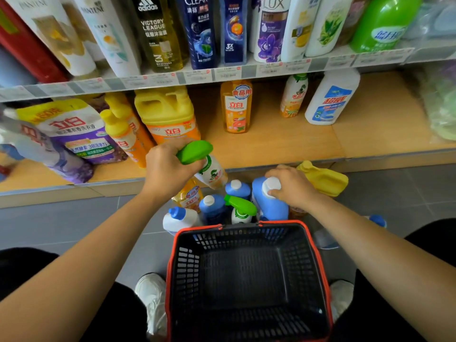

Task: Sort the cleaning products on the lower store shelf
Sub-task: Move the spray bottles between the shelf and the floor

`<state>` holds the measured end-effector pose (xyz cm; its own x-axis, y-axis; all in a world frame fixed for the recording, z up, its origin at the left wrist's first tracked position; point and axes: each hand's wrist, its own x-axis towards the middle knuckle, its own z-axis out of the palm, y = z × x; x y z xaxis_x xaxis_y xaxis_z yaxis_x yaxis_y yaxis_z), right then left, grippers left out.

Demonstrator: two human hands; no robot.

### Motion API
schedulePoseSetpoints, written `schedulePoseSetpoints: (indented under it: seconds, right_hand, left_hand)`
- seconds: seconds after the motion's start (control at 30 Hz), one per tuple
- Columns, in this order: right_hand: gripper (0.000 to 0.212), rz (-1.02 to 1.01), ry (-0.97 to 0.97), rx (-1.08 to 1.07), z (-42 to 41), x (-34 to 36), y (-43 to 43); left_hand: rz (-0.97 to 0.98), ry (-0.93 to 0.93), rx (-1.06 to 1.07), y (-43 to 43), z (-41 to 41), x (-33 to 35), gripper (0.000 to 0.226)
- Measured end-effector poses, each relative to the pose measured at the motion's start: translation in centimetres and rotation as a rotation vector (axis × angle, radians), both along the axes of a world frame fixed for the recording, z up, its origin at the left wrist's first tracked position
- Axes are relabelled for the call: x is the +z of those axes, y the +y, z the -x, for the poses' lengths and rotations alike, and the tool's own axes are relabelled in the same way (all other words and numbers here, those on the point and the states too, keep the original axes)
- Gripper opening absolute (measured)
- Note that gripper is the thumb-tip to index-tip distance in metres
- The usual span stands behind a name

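Your left hand (170, 166) is wrapped tight round the neck of a spray bottle (211, 170), just behind its glossy green trigger head. The bottle tilts, its slick white and orange body pointing toward five o'clock, in the air before the front lip of the lower shelf (276, 141). Your right hand (293, 187) curls over the round white cap of a smooth blue bottle (269, 206) standing upright on the grey tiled floor (74, 218), at twelve o'clock from the basket (190, 262).

The basket is black plastic mesh with a red rim.

The floor cluster is tight. A second spray bottle (240, 209) stands just beside the blue bottle at its nine o'clock, and a white bottle (180, 218) stands farther toward nine o'clock. A blocky yellow jug (323, 178) lies on its side at two o'clock from your right hand, by the shelf base.

The shelf is pale wood-look board with a grey lip. Bare board runs between the orange bottle (236, 107) at twelve o'clock and the tall white bottle (330, 97) at one o'clock, and forward to the lip. At ten o'clock a soft purple pouch (74, 132) and a squat handled jug (170, 117) crowd together.
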<state>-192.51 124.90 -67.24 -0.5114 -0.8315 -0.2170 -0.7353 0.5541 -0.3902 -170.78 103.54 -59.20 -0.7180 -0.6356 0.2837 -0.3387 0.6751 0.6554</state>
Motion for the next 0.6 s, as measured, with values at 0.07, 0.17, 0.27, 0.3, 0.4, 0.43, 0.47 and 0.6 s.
schedulePoseSetpoints:
  seconds: [0.07, 0.17, 0.27, 0.3, 0.4, 0.43, 0.47, 0.6]
  right_hand:
    - [0.052, -0.031, 0.004, 0.016, 0.2, 0.1, -0.3]
    - [0.052, -0.044, -0.014, 0.025, 0.7, 0.1, -0.4]
    - [0.050, -0.030, -0.024, 0.025, 1.1, -0.1, -0.3]
    - [0.049, -0.015, -0.039, 0.023, 1.2, -0.2, -0.2]
    - [0.050, 0.038, -0.094, 0.023, 1.6, -0.5, 0.1]
    - [0.050, 0.052, -0.112, 0.023, 1.7, -0.7, 0.2]
    - [0.050, 0.064, -0.133, 0.019, 1.8, -0.9, 0.3]
    - [0.048, 0.150, -0.234, -0.020, 2.1, -1.7, 0.7]
  left_hand:
    - [0.055, -0.076, 0.009, -0.2, 0.7, -1.3, 0.037]
    - [0.061, -0.181, -0.031, -0.2, 1.9, -3.8, 0.033]
    - [0.047, -0.301, -0.079, -0.5, 3.2, -6.7, 0.035]
    - [0.046, -0.341, -0.086, -0.6, 3.5, -7.6, 0.036]
    - [0.045, -0.484, -0.127, -1.0, 4.0, -10.1, 0.040]
    - [0.010, -0.523, -0.159, -1.2, 4.0, -10.7, 0.041]
    - [-0.049, -0.556, -0.197, -1.3, 4.2, -11.2, 0.041]
    - [-0.256, -0.635, -0.240, -1.4, 5.2, -11.3, 0.035]
